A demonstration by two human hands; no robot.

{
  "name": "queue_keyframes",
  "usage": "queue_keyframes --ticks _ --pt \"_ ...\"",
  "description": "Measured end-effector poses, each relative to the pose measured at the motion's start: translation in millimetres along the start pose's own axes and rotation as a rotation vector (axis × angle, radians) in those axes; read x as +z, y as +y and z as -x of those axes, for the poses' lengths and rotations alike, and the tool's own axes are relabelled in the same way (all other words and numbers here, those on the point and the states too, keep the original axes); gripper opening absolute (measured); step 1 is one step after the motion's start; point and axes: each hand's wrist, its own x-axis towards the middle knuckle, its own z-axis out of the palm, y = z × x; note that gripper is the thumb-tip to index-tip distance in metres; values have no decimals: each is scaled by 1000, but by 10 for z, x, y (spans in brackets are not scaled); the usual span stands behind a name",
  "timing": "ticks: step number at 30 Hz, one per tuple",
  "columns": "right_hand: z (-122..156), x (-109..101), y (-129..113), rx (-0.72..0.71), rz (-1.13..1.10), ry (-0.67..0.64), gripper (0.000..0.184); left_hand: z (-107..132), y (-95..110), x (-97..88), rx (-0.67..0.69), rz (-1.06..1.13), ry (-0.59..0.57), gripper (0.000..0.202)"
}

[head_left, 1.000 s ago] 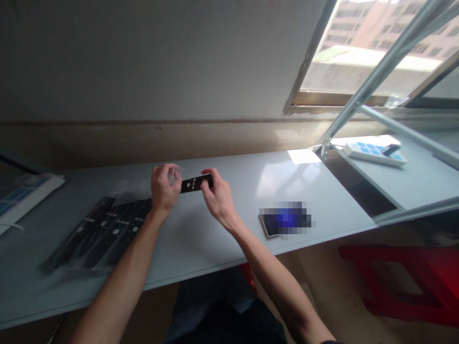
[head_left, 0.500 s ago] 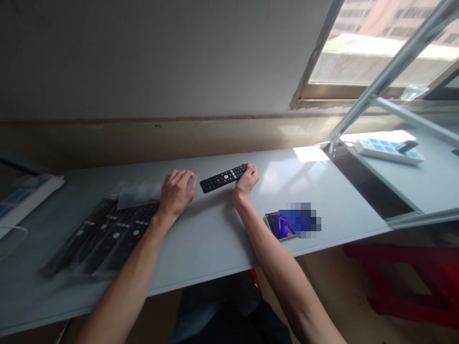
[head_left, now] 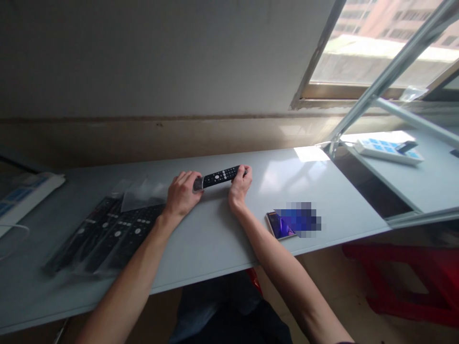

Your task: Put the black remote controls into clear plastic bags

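Note:
A black remote control [head_left: 220, 176] lies lengthwise between my two hands, low over the white table [head_left: 215, 229]. My right hand [head_left: 239, 185] pinches its right end. My left hand [head_left: 182, 193] is closed around a clear plastic sleeve [head_left: 143, 195], whose open mouth covers the remote's left end. Several more black remotes in clear sleeves [head_left: 103, 234] lie in a row to the left of my left forearm.
A phone with a lit screen [head_left: 281, 224] lies right of my right arm near the table's front edge. White power strips sit at the far left [head_left: 21, 198] and on the right shelf [head_left: 389, 150]. An open window frame slants over the right. A red stool [head_left: 412, 282] stands below.
The remote came out to the right in my right hand while my left hand dropped to the sleeve on the table. Now the hands have closed in and the remote's left end is in the sleeve.

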Motion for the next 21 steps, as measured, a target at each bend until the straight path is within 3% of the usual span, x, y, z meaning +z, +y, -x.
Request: queue_keyframes --ticks 5,8,10,13,17,21 --pt "306 134 -57 -56 -36 -202 22 35 9 10 -33 33 -25 28" --pt "449 194 -38 -61 -88 -371 30 56 53 14 -11 103 -51 31" --pt "486 218 -16 -66 -94 -415 32 55 86 13 8 141 -44 33" --pt "431 224 4 -77 -115 -351 31 29 111 -11 31 100 -11 46" --pt "208 171 5 -24 -163 -135 34 3 83 -78 20 -77 -40 74" --pt "51 115 21 114 -156 3 38 4 70 -119 -48 -174 -117 65"
